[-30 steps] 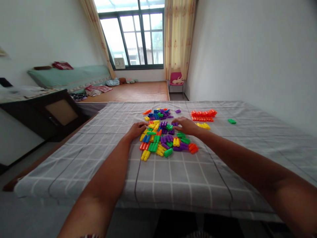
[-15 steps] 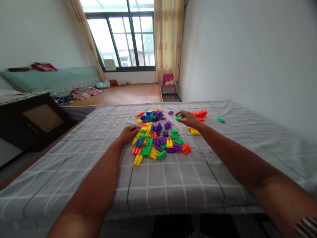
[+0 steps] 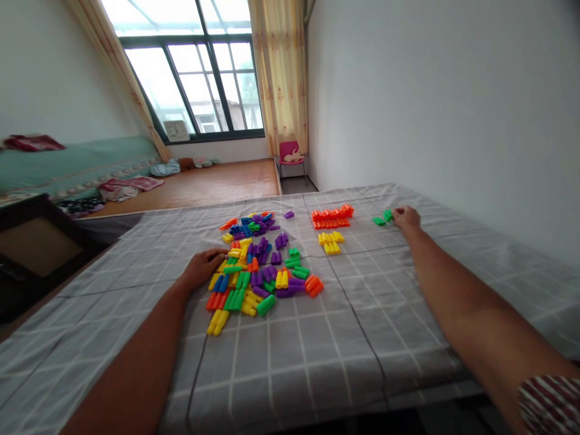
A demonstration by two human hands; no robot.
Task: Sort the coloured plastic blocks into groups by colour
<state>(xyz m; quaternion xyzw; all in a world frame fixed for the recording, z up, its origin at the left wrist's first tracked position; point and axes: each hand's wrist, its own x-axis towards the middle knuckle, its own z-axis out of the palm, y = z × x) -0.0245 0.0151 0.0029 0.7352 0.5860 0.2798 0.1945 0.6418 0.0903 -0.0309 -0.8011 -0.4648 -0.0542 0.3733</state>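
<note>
My right hand (image 3: 406,217) is at the far right of the table, its fingers closed on a green block (image 3: 388,215). Just left of that block lies another green block (image 3: 379,222). Orange blocks (image 3: 332,217) stand in rows, with yellow blocks (image 3: 331,241) grouped nearer me. My left hand (image 3: 207,264) rests at the left edge of a mixed pile of yellow, green, blue, purple and orange blocks. Its fingers are bent beside the yellow pieces, and whether they grip one is unclear. A lone purple block (image 3: 289,214) lies behind the pile.
The table (image 3: 290,374) has a grey checked cloth. Beyond it are a low bed (image 3: 222,187), a pink chair (image 3: 289,149) and a window. A dark cabinet (image 3: 27,248) stands at the left, and a white wall runs along the right.
My right hand has moved right with the green block, from beside the pile to the other green block. The view has turned right, and my left hand remains beside the pile.
</note>
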